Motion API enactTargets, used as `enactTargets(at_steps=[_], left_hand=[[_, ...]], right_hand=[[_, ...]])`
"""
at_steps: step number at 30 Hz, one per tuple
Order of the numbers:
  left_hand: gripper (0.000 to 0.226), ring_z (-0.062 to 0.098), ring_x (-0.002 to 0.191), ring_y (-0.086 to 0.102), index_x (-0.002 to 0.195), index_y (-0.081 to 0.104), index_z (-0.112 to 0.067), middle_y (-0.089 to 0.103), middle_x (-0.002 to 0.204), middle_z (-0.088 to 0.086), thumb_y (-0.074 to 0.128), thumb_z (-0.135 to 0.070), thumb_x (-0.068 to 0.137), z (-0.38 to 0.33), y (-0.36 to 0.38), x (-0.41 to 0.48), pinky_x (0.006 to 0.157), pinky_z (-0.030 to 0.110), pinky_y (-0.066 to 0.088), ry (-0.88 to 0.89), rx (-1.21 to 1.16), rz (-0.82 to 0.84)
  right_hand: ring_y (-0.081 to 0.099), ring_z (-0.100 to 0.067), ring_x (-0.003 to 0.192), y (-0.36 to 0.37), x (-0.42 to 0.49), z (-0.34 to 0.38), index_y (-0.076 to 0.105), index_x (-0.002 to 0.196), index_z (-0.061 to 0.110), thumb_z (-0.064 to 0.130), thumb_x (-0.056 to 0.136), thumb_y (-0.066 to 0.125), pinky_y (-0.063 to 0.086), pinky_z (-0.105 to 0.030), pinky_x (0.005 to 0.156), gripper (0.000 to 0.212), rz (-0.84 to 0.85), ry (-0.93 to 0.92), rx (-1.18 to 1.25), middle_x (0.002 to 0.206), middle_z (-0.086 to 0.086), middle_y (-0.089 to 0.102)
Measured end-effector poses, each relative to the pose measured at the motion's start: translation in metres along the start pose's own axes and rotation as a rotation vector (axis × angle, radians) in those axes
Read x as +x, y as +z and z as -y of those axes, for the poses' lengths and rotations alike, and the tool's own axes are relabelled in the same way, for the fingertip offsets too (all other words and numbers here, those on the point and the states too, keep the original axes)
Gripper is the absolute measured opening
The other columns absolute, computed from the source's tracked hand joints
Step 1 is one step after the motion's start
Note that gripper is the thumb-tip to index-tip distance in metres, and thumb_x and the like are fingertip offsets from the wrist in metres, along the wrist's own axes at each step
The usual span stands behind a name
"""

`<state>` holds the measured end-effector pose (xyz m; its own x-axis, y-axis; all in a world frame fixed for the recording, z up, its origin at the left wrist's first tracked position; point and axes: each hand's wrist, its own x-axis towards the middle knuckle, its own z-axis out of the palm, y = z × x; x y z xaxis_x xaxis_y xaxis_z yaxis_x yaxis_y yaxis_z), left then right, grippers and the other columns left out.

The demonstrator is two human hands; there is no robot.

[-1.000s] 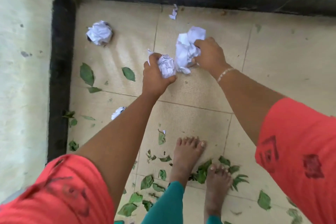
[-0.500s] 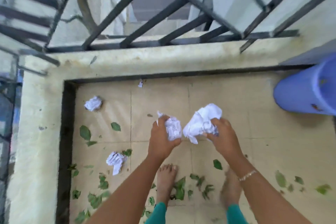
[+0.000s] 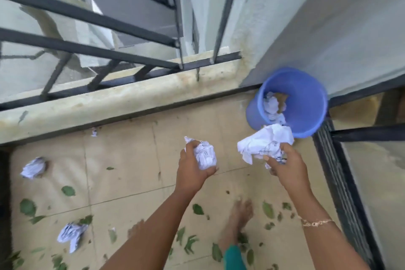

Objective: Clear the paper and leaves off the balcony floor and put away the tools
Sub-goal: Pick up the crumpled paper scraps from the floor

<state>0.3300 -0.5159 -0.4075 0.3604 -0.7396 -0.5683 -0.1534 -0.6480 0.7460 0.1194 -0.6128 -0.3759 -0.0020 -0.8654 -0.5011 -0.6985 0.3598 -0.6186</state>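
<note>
My left hand [image 3: 192,167] grips a tight crumpled paper ball [image 3: 205,155] above the tiled balcony floor [image 3: 131,160]. My right hand [image 3: 285,166] holds a larger, looser crumpled paper [image 3: 263,144], just below the rim of a blue bucket [image 3: 304,103] that stands in the far right corner with crumpled paper inside. Two more paper balls lie on the floor, one at far left [image 3: 34,167] and one at lower left [image 3: 71,233]. A small paper scrap [image 3: 94,132] sits by the parapet. Several green leaves [image 3: 68,190] are scattered across the tiles.
A concrete parapet [image 3: 109,98] with black metal railing [image 3: 87,48] borders the far side. A grey wall [image 3: 328,28] rises behind the bucket. A black sliding-door track [image 3: 341,193] runs along the right. My bare feet [image 3: 241,215] stand among the leaves.
I have stood up from the floor with a paper in each hand and turned right. The blue bucket has come fully into view, and my right hand is now close to it.
</note>
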Motion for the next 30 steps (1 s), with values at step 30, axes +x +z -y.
enactTargets(at_steps=[30], left_hand=[[0.102, 0.036, 0.141, 0.019, 0.150, 0.007, -0.023, 0.008, 0.153, 0.024, 0.077, -0.030, 0.075, -0.130, 0.118, 0.076, 0.110, 0.041, 0.027, 0.012, 0.265, 0.143]], right_hand=[[0.056, -0.037, 0.109, -0.123, 0.186, 0.003, 0.043, 0.117, 0.021, 0.056, 0.062, 0.064, 0.048, -0.053, 0.090, 0.069, -0.156, 0.017, 0.223, 0.113, -0.007, 0.047]])
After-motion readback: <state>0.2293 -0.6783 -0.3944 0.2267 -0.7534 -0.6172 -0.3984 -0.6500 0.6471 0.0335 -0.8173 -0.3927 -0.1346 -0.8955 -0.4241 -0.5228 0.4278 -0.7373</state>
